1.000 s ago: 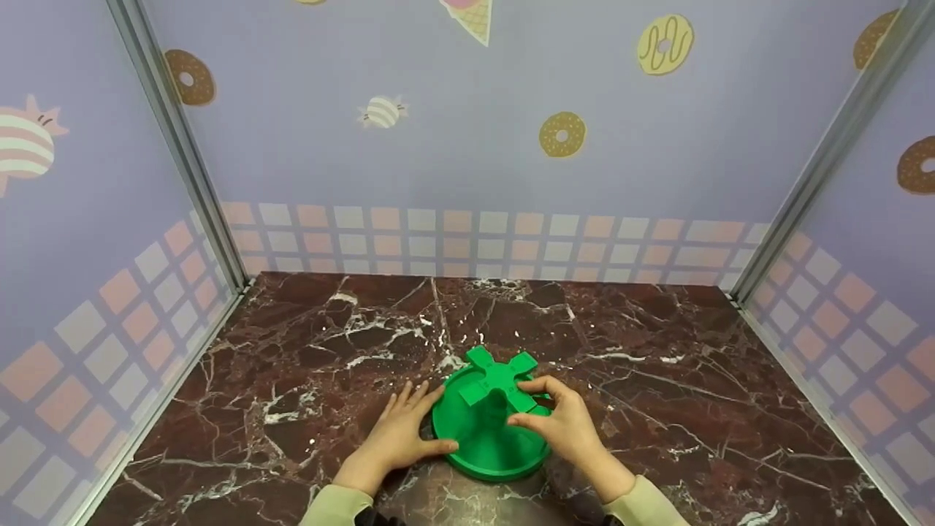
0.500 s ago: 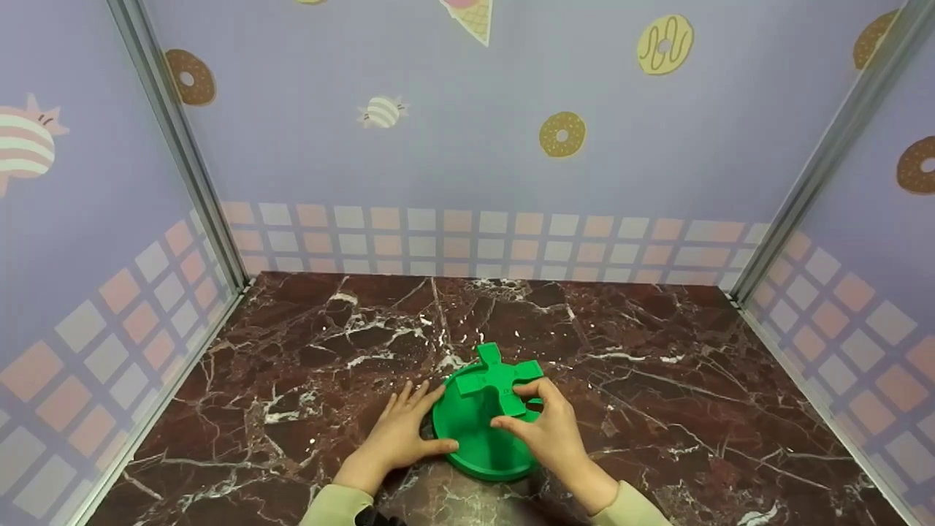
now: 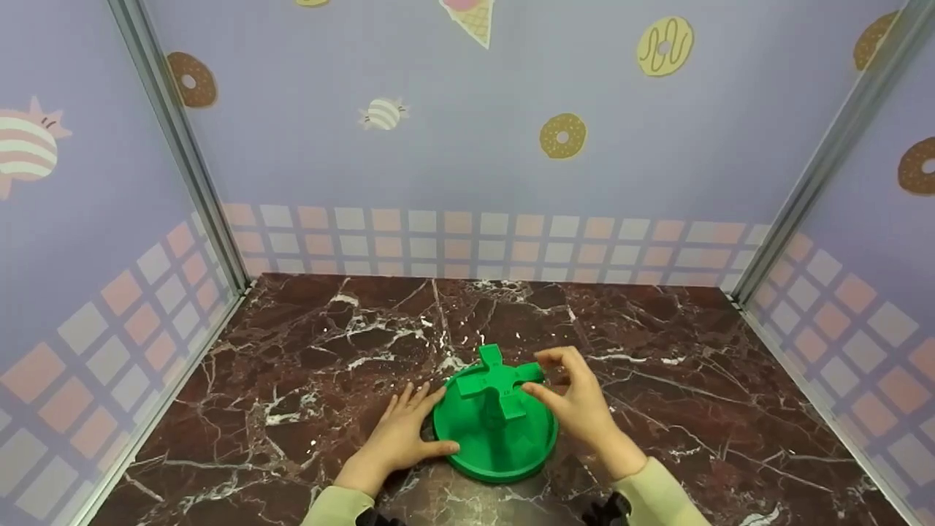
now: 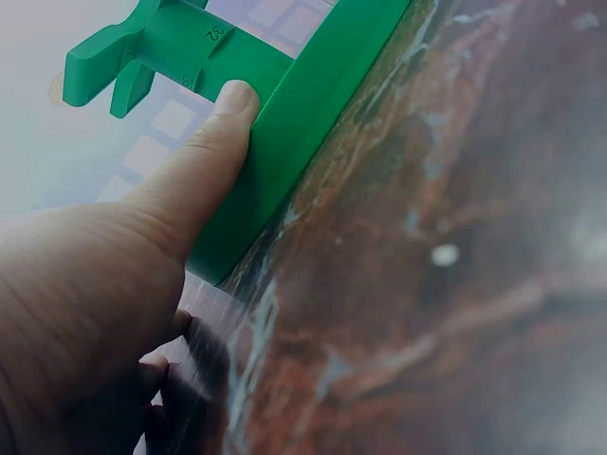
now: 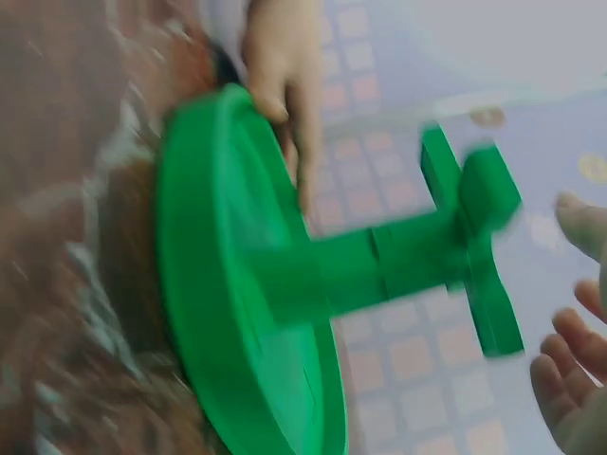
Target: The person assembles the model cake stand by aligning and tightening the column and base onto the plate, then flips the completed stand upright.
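Observation:
A green round base with a raised rim (image 3: pixel 504 471) stands on the tabletop. From its middle rises a green post (image 5: pixel 351 275), topped by a green four-armed cross handle (image 3: pixel 500 380) with small markings. My left hand (image 3: pixel 394 438) rests against the base's left side, fingers spread; in the left wrist view its thumb (image 4: pixel 204 156) presses the rim. My right hand (image 3: pixel 577 402) is beside the handle's right arm, thumb and index finger apart. The right wrist view shows a gap between these fingers (image 5: pixel 579 227) and the handle.
The dark red marbled tabletop (image 3: pixel 292 351) bears small white specks. A patterned back wall (image 3: pixel 467 146) and two side walls close in the space, with metal posts (image 3: pixel 182 146) at the corners.
The cross handle turned clockwise between the first two frames, then stayed nearly still. My right hand has let go of its near arm and moved up and right. My left hand stays put.

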`<state>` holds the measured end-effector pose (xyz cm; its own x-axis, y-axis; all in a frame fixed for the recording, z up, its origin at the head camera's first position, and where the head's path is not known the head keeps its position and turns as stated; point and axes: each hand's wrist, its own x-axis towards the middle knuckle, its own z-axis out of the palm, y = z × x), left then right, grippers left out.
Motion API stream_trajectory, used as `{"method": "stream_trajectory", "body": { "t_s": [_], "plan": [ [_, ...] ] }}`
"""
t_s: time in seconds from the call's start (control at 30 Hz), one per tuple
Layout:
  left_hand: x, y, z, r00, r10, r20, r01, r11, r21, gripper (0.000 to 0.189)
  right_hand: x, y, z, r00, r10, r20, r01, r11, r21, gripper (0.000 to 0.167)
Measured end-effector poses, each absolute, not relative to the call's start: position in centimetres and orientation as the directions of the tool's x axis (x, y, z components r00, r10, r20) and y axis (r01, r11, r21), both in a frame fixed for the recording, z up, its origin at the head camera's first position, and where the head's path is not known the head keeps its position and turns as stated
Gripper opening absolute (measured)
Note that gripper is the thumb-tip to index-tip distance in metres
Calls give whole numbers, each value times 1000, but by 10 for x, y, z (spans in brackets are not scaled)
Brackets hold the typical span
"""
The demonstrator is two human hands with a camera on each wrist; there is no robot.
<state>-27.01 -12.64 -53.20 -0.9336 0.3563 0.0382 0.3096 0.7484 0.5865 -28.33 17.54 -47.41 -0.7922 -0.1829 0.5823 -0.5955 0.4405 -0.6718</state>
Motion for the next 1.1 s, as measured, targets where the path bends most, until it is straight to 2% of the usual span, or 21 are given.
{"method": "stream_trajectory", "body": {
  "t_s": [0.13,0.3,0.47,0.67,1.1],
  "plan": [
    [-270,-126,-532,-933,357,45,315,750,582,105,-299,188,-476,-870,-276,410,-492,402,-772,50],
    [-270,-126,-533,-935,353,37,305,748,589,104,-313,196,-481,-874,-388,291,-430,342,-836,58],
    [-270,-125,-533,-936,351,37,304,748,590,104,-322,198,-487,-859,-437,267,-415,288,-863,59],
    [-270,-125,-534,-934,355,41,310,748,587,104,-325,197,-492,-861,-440,254,-390,252,-885,52],
    [-272,-126,-535,-936,349,45,309,754,580,105,-315,191,-490,-900,-349,261,-370,295,-881,39]
  ]
}}
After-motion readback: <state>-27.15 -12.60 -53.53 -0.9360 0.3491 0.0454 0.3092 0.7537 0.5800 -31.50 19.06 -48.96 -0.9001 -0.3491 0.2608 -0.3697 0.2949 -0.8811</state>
